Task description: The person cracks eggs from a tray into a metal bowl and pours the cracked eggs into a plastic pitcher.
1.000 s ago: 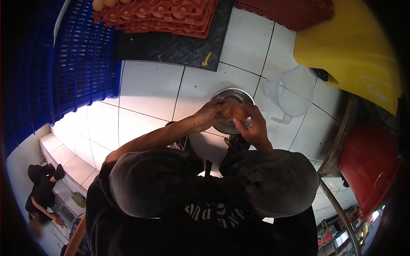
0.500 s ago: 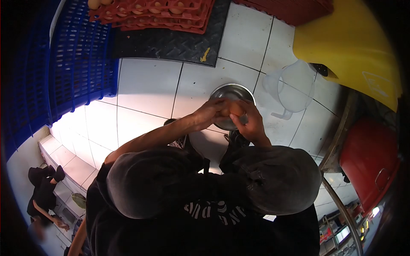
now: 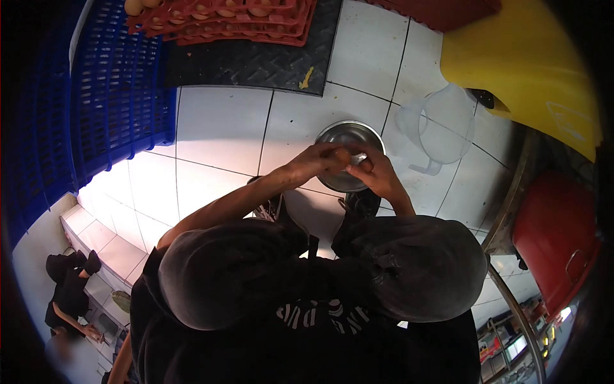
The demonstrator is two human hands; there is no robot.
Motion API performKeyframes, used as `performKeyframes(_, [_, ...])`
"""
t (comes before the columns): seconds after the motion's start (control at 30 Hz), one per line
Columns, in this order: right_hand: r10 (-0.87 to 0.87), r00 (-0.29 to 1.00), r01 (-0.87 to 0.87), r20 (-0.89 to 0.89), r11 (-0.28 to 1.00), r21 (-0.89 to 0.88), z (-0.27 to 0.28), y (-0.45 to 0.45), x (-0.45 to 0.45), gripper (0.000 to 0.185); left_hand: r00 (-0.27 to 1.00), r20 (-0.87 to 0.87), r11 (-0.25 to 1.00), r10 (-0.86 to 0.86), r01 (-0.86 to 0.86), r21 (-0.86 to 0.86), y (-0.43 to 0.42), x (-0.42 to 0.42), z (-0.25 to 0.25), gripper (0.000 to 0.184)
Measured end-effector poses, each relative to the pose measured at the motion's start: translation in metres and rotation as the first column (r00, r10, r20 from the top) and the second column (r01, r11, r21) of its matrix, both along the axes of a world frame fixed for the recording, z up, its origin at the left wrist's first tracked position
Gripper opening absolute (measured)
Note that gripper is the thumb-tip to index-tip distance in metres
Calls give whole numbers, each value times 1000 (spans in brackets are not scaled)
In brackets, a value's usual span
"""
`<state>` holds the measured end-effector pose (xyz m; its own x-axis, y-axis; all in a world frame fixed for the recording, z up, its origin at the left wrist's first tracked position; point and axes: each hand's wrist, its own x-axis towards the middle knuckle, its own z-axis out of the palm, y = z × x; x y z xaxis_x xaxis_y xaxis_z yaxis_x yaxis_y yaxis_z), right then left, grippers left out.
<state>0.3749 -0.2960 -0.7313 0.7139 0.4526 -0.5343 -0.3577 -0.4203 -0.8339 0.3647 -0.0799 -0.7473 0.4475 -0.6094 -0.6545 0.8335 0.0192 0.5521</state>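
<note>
A shiny metal bowl (image 3: 345, 132) stands on the floor tiles in front of my shoes. Both hands are over it, close together. My left hand (image 3: 314, 161) has its fingers closed around a brown piece of eggshell (image 3: 343, 155). Another brown eggshell piece (image 3: 366, 166) is pinched in my right hand (image 3: 382, 179). A pale, bright patch shows between the two pieces; whether it is egg or the bowl's shine I cannot tell. My fingers hide part of both shells and much of the bowl's inside.
Red trays of brown eggs (image 3: 240, 25) are stacked on a black textured mat (image 3: 256, 70) with a yellow smear. A clear plastic jug (image 3: 444, 128) is right of the bowl. Blue crates (image 3: 121, 96) line the left, a yellow container (image 3: 511, 70) the right. Another person (image 3: 69, 297) is lower left.
The brown egg held between both hands now shows as two separate shell pieces, one in each hand. My hands have drawn slightly apart over the bowl.
</note>
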Motion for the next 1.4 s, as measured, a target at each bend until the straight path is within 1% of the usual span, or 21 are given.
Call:
performKeyframes(0.07, [25, 999, -24, -35, 999, 23, 0, 0, 2, 42, 979, 193, 998, -58, 53, 34, -2, 1, 4, 76])
performKeyframes(0.1, [46, 997, -45, -65, 999, 12, -4, -2, 2, 44, 979, 194, 998, -58, 53, 34, -3, -1, 0, 76])
performKeyframes(0.17, [70, 993, -70, -99, 998, 1, -11, -3, 0, 45, 968, 252, 989, 6, -43, 141, -7, -7, -8, 77])
performKeyframes(0.23, [10, 999, -16, 53, 995, 98, -13, 0, 0, 45, 972, 233, 988, -3, -33, 152, -6, -8, -13, 76])
performKeyframes(0.37, [31, 999, -33, 37, 998, 55, -1, 1, 4, 44, 979, 204, 992, -28, 2, 128, -8, -6, -13, 73])
performKeyframes(0.47, [54, 992, -54, 115, 999, -4, 1, 1, 5, 45, 975, 219, 986, -41, 4, 169, -9, -4, -9, 69])
performKeyframes(0.5, [88, 986, -78, 142, 994, -75, 0, 0, 5, 45, 975, 219, 985, -45, 7, 170, -8, -2, -8, 69])
performKeyframes(0.53, [125, 978, -101, 166, 984, -147, 1, -1, 6, 45, 945, 300, 957, -128, 38, 289, -7, 1, -3, 63])
performKeyframes(0.57, [123, 979, -99, 166, 985, -145, 1, 0, 7, 45, 904, 367, 912, -218, 56, 406, -7, 4, 0, 56])
performKeyframes(0.6, [160, 967, -116, 197, 970, -214, 2, 0, 7, 45, 904, 365, 912, -221, 59, 407, -7, 5, 3, 56])
performKeyframes(0.63, [200, 953, -132, 226, 950, -284, 2, 1, 7, 46, 891, 408, 915, -198, 19, 404, -8, 5, 3, 49])
performKeyframes(0.67, [199, 954, -131, 225, 950, -284, 1, 1, 7, 46, 875, 451, 917, -174, -23, 399, -9, 5, 3, 41])
performKeyframes(0.73, [210, 921, -109, 329, 948, -300, 0, 3, 6, 46, 848, 481, 891, -224, -21, 453, -13, 6, 4, 41])
performKeyframes(0.8, [238, 922, -128, 305, 931, -341, 3, 7, 6, 46, 815, 510, 864, -275, -23, 503, -17, 7, 6, 42])
performKeyframes(0.87, [264, 923, -146, 280, 913, -380, 4, 6, 8, 47, 834, 510, 850, -210, -102, 516, -21, 7, 15, 40])
performKeyframes(0.97, [295, 917, -159, 270, 888, -431, 1, 2, 10, 46, 854, 466, 849, -229, -59, 525, -20, 11, 20, 46])
performKeyframes(1.07, [215, 935, -87, 282, 910, -405, 2, 0, 6, 43, 792, 544, 837, -277, -80, 542, -21, 9, 13, 44])
performKeyframes(1.2, [304, 845, -39, 440, 856, -515, -1, -3, 3, 40, 724, 556, 783, -409, -34, 621, -20, 5, 13, 46])
performKeyframes(1.27, [338, 806, -2, 486, 822, -569, -2, -5, 3, 38, 612, 621, 743, -491, -77, 664, -15, 0, 7, 48])
performKeyframes(1.33, [286, 764, 88, 578, 842, -533, -1, -5, 4, 36, 601, 612, 736, -515, -57, 675, -10, -2, 8, 50])
performKeyframes(1.4, [271, 764, 109, 586, 840, -531, 3, -4, 5, 35, 591, 600, 725, -539, -38, 688, -7, -3, 13, 52])
